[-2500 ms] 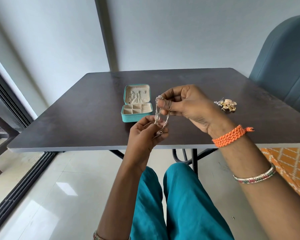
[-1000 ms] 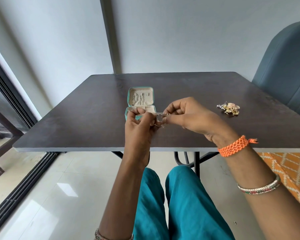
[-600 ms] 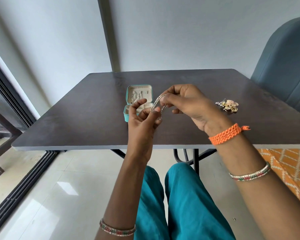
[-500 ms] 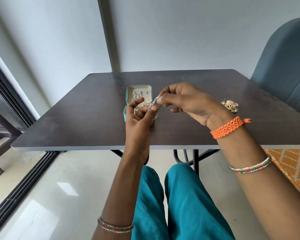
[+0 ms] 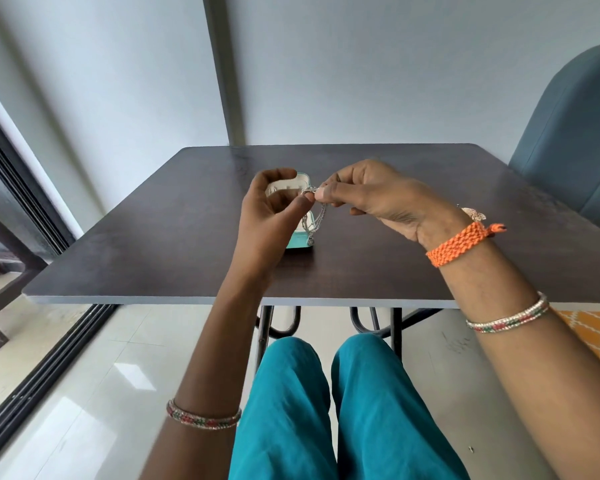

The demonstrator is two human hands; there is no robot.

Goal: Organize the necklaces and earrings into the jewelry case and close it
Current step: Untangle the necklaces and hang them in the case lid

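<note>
1. Two hands are raised over the dark table (image 5: 153, 244), meeting just in front of the teal jewelry case (image 5: 300, 244).
2. The right hand (image 5: 374, 199) has thumb and forefinger pinched on the top of a silver necklace (image 5: 315, 220), its other fingers curled in.
3. The left hand (image 5: 271, 216) touches the same top end with thumb and a fingertip; its remaining fingers arch loosely above, and whether it truly grips the chain is unclear.
4. The necklace hangs doubled in loops from the pinch, its lower end with a small pendant dangling before the case's front wall.
5. The case stands open, mostly hidden behind the left hand, its pale lid lining showing between the fingers.
6. A gold-coloured jewelry piece (image 5: 473, 213) lies well right of the case, partly hidden behind the right wrist.
</note>
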